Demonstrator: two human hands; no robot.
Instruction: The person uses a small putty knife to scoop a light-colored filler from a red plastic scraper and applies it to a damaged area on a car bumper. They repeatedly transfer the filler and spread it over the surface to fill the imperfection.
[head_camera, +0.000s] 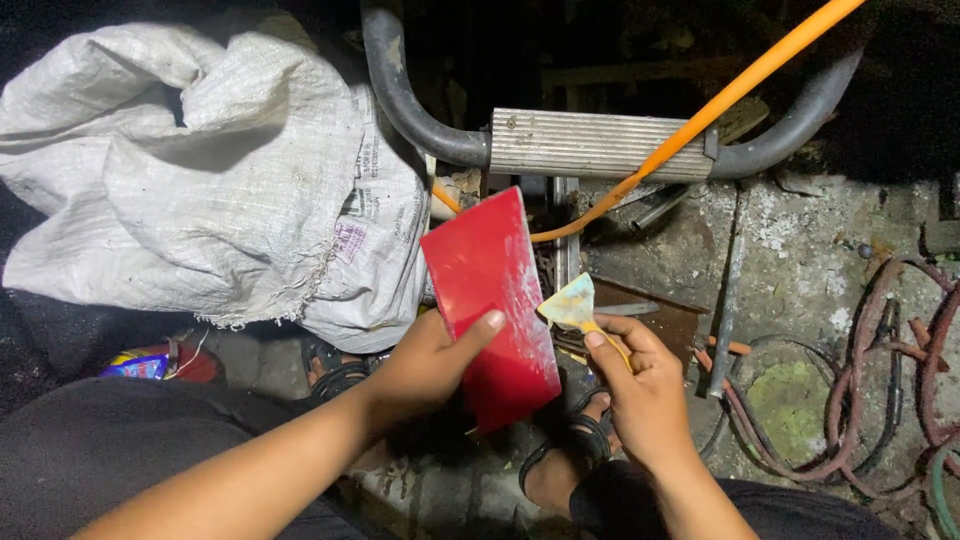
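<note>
Between the knees, the left hand (425, 365) clamps a red panel (490, 305) tilted upright, thumb across its face, steadying it while the right hand (645, 385) grips a putty knife (572, 308) just right of the panel's edge.

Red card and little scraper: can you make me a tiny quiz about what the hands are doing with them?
1. True or false: the left hand holds the red card.
2. What does the right hand hold? A) a hammer B) a small scraper C) a cup
3. Fill in: the white sack lies to the ____ of the red card in the picture.

Key
1. True; its thumb presses on the card's face.
2. B; the scraper's blade touches the card's right edge.
3. Left; the orange hose runs on the other side, above and to the right.
</note>
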